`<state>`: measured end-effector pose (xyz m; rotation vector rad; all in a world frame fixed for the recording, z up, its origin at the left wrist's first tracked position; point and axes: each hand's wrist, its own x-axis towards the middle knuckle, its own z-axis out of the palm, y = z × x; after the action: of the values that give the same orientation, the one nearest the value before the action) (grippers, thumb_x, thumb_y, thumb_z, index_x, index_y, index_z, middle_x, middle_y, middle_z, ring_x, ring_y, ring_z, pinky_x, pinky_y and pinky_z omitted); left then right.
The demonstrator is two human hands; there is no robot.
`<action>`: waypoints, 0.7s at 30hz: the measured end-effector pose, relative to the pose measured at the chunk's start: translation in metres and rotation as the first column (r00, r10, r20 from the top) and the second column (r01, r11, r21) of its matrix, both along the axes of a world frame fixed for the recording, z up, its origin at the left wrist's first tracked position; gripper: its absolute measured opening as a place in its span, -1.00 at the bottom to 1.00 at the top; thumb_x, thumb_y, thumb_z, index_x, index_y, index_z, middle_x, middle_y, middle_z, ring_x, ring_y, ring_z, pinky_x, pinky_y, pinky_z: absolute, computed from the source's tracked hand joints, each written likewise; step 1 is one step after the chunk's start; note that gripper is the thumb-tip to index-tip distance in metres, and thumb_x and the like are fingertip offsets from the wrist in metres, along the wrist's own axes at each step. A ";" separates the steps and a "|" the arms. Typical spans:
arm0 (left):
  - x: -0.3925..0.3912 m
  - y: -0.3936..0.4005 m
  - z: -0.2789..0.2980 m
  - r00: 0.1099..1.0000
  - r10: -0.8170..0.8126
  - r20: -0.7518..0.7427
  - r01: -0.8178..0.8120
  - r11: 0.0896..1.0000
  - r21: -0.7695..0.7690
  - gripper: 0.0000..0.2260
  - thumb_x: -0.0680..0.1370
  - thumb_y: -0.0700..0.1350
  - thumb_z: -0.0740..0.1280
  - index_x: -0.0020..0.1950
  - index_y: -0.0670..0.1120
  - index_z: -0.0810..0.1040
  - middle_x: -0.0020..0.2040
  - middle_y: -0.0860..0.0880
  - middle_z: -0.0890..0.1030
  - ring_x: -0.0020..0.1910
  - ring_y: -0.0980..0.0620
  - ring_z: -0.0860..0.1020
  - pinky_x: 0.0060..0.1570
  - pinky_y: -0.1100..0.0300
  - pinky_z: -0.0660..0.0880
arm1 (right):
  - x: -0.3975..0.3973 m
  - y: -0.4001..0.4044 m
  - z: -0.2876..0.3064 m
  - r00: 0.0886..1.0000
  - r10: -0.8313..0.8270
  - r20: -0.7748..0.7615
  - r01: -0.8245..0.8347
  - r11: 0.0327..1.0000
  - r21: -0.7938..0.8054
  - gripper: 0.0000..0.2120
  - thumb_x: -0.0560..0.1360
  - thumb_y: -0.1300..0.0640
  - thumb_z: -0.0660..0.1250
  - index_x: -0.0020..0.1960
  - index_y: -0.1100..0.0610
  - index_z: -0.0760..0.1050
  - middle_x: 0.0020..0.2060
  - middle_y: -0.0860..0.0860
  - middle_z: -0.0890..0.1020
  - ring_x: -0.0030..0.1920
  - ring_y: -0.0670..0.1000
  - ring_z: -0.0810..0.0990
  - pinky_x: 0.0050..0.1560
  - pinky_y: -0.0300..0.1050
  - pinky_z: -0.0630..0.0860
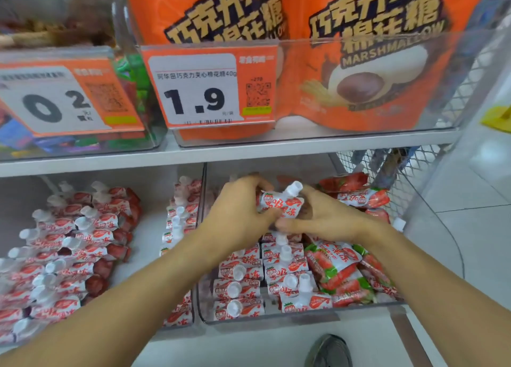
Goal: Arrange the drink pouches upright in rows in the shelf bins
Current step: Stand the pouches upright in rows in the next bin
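Both hands hold one red-and-white drink pouch (282, 202) with a white spout, above the back of the clear right bin (304, 315). My left hand (240, 209) grips its left side, my right hand (329, 217) its right side and bottom. Below them, upright pouches (265, 272) stand in rows in the bin's left half. Loose pouches (345, 267) lie flat and jumbled in its right half. The clear left bin (154, 201) holds several more pouches (69, 245) in leaning rows, plus a column (179, 228) along its right wall.
The shelf above (221, 152) carries clear bins with orange marshmallow bags (359, 62) and price tags (204, 87). A wire mesh panel (387, 173) closes the shelf's right end. Tiled floor (470, 228) lies to the right, and a grey shoe (329, 351) shows at the bottom.
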<state>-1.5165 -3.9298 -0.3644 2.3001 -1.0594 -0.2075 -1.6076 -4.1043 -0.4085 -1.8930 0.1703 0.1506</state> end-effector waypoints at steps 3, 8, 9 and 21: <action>0.007 -0.012 -0.006 0.994 -0.106 -0.003 0.105 0.977 0.184 -0.74 0.54 0.01 0.33 0.18 -0.04 0.52 0.04 -0.01 0.63 -0.02 0.00 0.58 -0.10 0.21 0.49 | -0.001 -0.001 -0.005 0.995 -0.015 0.097 0.029 0.990 -0.138 -0.69 0.53 -0.09 0.40 0.26 -0.11 0.54 0.01 -0.08 0.71 0.00 0.02 0.69 0.12 0.10 0.59; 0.016 0.001 -0.005 0.978 -0.165 0.129 0.135 0.967 0.215 -0.46 0.49 0.15 0.38 0.40 -0.02 0.38 0.28 0.04 0.54 0.23 0.06 0.51 0.10 0.35 0.37 | 0.006 -0.002 -0.003 0.999 -0.039 -0.001 0.037 0.943 -0.330 -0.63 0.57 -0.27 0.22 0.30 -0.18 0.53 -0.03 -0.33 0.65 -0.07 -0.28 0.59 0.07 -0.08 0.53; 0.016 0.003 -0.005 0.973 -0.195 0.127 0.167 0.965 0.204 -0.44 0.48 0.15 0.39 0.41 -0.01 0.36 0.30 0.06 0.52 0.24 0.09 0.50 0.09 0.39 0.34 | 0.008 -0.003 0.000 0.998 -0.030 -0.057 0.008 0.938 -0.348 -0.59 0.55 -0.31 0.21 0.33 -0.19 0.51 0.15 -0.28 0.62 0.13 -0.21 0.57 0.23 -0.03 0.49; 0.020 0.000 -0.030 0.893 -0.451 0.015 0.427 0.856 0.292 -0.49 0.50 0.20 0.34 0.38 0.14 0.27 0.17 0.03 0.58 0.08 0.05 0.56 0.06 0.05 0.52 | 0.026 -0.018 0.006 0.991 -0.136 -0.015 0.091 0.734 -0.673 -0.48 0.57 0.04 0.34 0.48 0.03 0.27 0.39 0.03 0.46 0.32 0.06 0.47 0.30 -0.09 0.43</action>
<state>-1.4965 -3.9294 -0.3944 2.2877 -1.6921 -0.4754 -1.5812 -4.1219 -0.4026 -2.6009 0.4322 0.0654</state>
